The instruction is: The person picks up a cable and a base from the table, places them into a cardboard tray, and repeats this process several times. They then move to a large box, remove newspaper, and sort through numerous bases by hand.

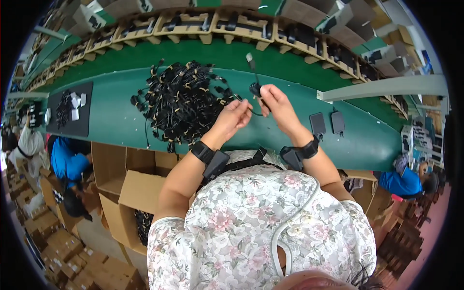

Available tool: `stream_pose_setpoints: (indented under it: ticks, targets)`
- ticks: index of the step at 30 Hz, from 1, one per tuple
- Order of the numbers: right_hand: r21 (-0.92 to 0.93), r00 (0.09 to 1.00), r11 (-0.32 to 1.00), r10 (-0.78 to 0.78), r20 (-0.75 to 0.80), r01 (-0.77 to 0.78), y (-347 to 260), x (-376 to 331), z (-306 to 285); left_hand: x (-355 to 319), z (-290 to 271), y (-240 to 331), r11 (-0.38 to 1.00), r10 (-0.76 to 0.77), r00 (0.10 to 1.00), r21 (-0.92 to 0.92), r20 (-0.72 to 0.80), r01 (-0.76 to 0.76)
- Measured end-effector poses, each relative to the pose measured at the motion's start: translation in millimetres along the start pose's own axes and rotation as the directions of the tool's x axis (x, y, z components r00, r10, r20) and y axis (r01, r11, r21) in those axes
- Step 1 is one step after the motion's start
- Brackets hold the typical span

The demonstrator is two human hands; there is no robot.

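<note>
A black USB cable (254, 87) stretches between my two hands above the green table. My right hand (278, 107) pinches it near a bundled part, and its plug with a pale metal end sticks up beyond my fingers. The fingers of my left hand (232, 119) are closed on the cable's other stretch. Just left of that hand lies a large heap of black cables (183, 101), many bound with tan ties. Black straps with small boxes sit on both my wrists. Exactly how the cable runs inside my fingers is hidden.
Two flat black devices (317, 124) lie to the right on the green table (116, 113). A dark mat (86, 116) with more cables is at far left. Cardboard trays (183, 24) line the raised back shelf. Open cartons (137, 193) stand below the front edge; people in blue sit at both sides.
</note>
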State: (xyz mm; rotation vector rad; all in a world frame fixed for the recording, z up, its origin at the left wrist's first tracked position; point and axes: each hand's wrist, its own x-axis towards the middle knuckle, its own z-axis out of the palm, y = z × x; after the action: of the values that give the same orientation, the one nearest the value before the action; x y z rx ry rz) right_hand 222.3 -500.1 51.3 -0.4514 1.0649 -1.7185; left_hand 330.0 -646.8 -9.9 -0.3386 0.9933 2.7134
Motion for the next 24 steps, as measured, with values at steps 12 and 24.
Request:
stream_pose_setpoints:
  ticks: [12, 24]
  targets:
    - [-0.956, 0.766, 0.001, -0.599, -0.235, -0.293, -20.7, -18.7, -34.7, 6.2, 40.1, -5.6, 0.871, 0.120, 0.993, 0.480, 0.009, -0.110]
    - [-0.741, 0.659, -0.385, -0.745, -0.103, -0.550, -173.2, 110.1, -165.9, -115.1, -15.2, -31.9, 0.877, 0.307, 0.800, 0.480, -0.516, -0.026]
